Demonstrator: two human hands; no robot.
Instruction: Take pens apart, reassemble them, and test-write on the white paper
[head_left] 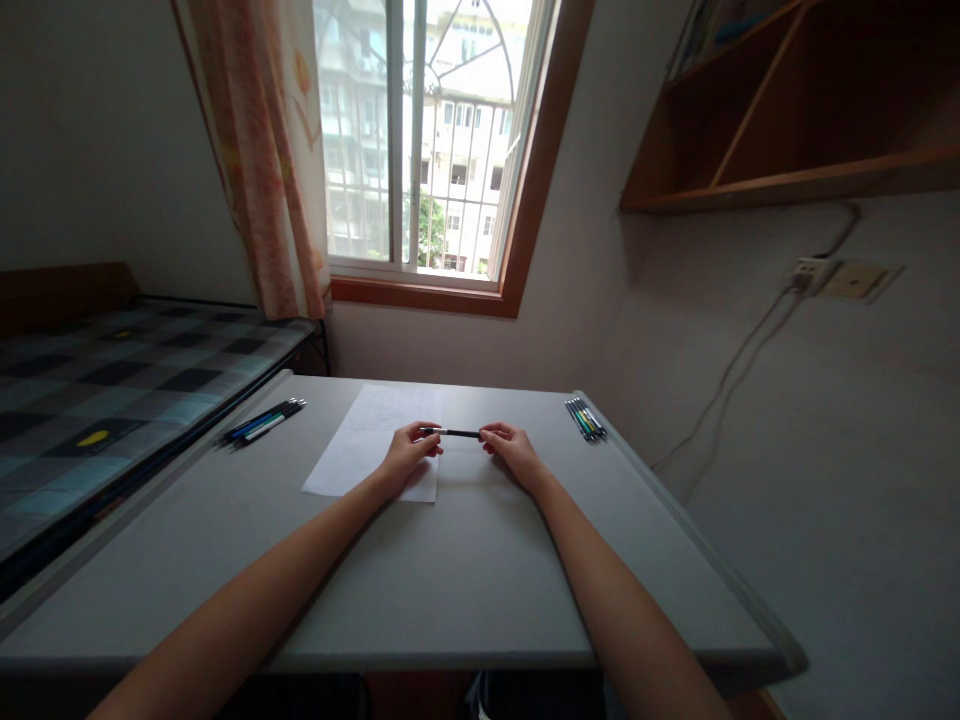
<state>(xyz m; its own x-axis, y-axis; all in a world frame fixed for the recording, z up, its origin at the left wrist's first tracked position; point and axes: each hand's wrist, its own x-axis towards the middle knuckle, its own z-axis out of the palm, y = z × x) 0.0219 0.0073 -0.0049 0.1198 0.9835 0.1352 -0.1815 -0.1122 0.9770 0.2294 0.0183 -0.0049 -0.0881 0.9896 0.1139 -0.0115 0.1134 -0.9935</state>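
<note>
A black pen [462, 433] with a silvery section lies level in the air between my two hands, over the table's middle. The fingers of my left hand [409, 455] close round its left end. At the other end, my right hand [514, 452] pinches the pen between thumb and fingers. Beneath and beside my left hand is a white sheet of paper [349, 450], flat on the table, its right part partly covered by that hand. Any writing on it is too faint to read.
The grey-white table [450, 580] carries a bunch of several pens [262, 422] at its left and another group of pens [586, 420] near its right edge. A bed [150, 390] stands to the left. Shelves [787, 170] hang on the right wall above a power socket [810, 272] with cords.
</note>
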